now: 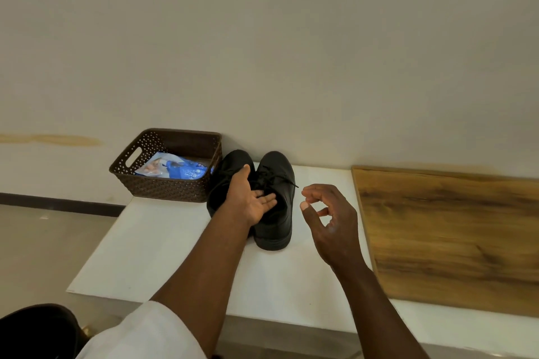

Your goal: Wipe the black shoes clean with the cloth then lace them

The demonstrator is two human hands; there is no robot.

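Two black shoes stand side by side on a white table (163, 245), toes pointing away from the person toward the wall, heels nearest the camera, their long axes running near to far. The left hand (250, 201) lies between them with fingers straight and loosely spread: the thumb rests on the left shoe (224, 175), the fingers reach across onto the laced top of the right shoe (277, 213). It closes on nothing. A black lace end (291, 182) juts from the right shoe toward the right hand (329, 218), which hovers just beside that shoe, fingers loosely curled, thumb and forefinger near each other; no lace is seen in its grasp. Beyond the left hand, a brown woven basket (163, 183) touching the left shoe holds a blue-and-white packet (175, 169). A wooden board (452, 236) lies past the right hand.
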